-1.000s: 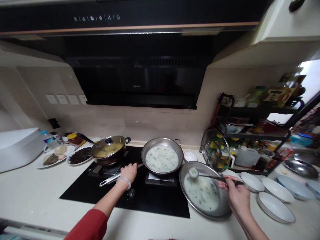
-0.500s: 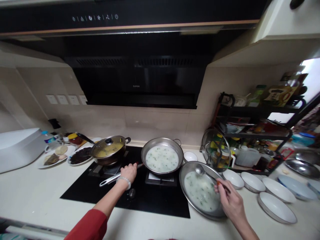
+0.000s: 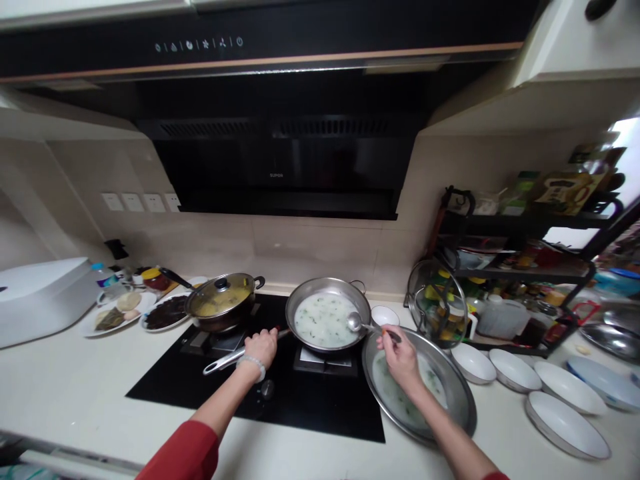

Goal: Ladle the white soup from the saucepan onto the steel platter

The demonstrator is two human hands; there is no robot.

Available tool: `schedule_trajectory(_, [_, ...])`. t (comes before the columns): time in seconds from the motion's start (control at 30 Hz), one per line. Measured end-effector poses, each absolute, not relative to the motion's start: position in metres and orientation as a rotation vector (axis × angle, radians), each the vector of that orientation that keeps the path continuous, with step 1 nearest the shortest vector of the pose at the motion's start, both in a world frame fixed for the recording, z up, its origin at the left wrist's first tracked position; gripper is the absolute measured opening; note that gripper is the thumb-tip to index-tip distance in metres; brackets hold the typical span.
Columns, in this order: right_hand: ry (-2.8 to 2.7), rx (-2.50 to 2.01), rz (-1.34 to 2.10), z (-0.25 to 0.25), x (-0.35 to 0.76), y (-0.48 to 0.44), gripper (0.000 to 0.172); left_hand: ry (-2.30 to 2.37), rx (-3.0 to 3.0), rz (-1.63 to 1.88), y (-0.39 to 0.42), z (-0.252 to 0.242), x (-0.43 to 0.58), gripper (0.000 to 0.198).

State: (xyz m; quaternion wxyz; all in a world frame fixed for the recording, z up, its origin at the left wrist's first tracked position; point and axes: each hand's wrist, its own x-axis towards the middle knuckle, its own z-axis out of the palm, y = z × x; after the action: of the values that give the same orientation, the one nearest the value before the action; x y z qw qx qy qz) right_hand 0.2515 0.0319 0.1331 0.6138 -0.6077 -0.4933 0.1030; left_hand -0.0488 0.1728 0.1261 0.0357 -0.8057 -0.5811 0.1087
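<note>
My left hand point(image 3: 261, 349) is wrapped round the long metal handle point(image 3: 223, 362) of a steel pan point(image 3: 296, 303) on the right burner. White soup with green bits point(image 3: 323, 320) fills part of this pan. In my right hand point(image 3: 399, 355) is a ladle point(image 3: 355, 322), its bowl over the right side of the pan's soup; whether the ladle holds anything I cannot tell. Beneath my right forearm a wide steel basin point(image 3: 463, 400) with the same kind of soup stands on the counter, partly hidden by the arm.
A lidded pan point(image 3: 223, 303) sits on the left burner. Left of it are a plate of dark food point(image 3: 165, 313) and another plate point(image 3: 89, 327). Several white bowls point(image 3: 567, 423) stand at the right, before a black rack point(image 3: 525, 272) with a glass lid point(image 3: 436, 303) leaning on it.
My right hand has carried the ladle leftward from the basin to the pan on the burner. My left hand keeps its grip on the handle.
</note>
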Motion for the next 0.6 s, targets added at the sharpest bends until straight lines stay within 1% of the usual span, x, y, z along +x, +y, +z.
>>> schedule_trajectory(0.17, [-1.177,-1.426,0.311,0.118,0.249,0.05,0.025,-1.797,-2.486,0.332,0.173,0.126,-0.049,0.042])
schedule_trajectory(0.3, [-0.945,-1.473,0.381,0.112,0.254,0.058,0.031,-1.797,-2.482,0.317,0.172,0.126,-0.049,0.04])
schedule_trajectory(0.43, [-0.753,-1.439,0.429,0.115,0.261,0.059,0.038,-1.789,-2.482,0.329,0.172,0.126,-0.05,0.041])
schedule_trajectory(0.6, [-0.746,-1.429,0.42,0.125,0.262,0.052,0.041,-1.788,-2.483,0.325,0.173,0.124,-0.05,0.041])
